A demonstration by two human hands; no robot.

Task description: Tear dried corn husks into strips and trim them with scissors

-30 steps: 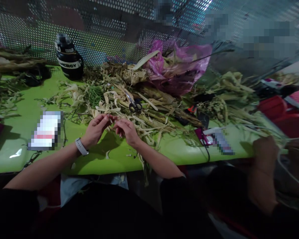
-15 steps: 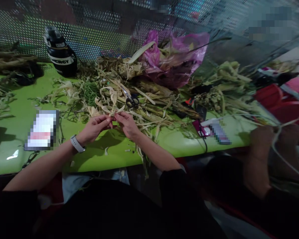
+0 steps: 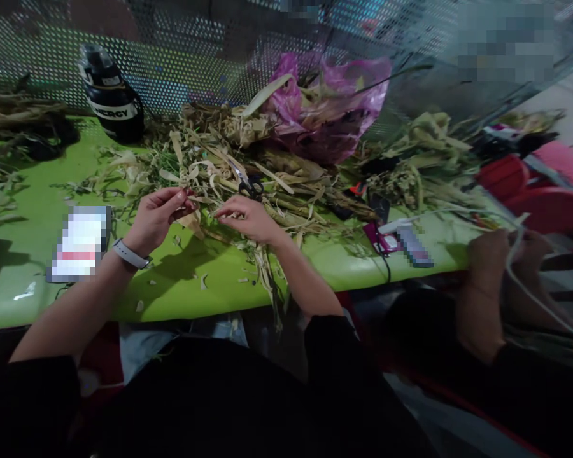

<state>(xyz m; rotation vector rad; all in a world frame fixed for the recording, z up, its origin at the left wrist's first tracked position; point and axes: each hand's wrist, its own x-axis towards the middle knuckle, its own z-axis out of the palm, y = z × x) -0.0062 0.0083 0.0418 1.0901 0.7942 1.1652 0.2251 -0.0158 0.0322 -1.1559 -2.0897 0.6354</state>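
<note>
left hand (image 3: 153, 217): pinching pale husk (image 3: 192, 222) | dark bottle (image 3: 112, 95): "ENERGY"

Our left hand (image 3: 153, 219) with thumb (image 3: 174, 203) and fingertips (image 3: 190, 203) drawn together, our right hand (image 3: 254, 220) apart, just right of those fingertips, its fingers (image 3: 229, 207) bent near the thumb, both forearms (image 3: 304, 278) slanting inward behind the fingers.

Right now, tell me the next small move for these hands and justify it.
I'd probably bring the right hand over to the dry strips: the left hand seems to pinch them at their base, while the right hand sits apart, its fingers curled, whatever they may hold too small to tell.
</note>
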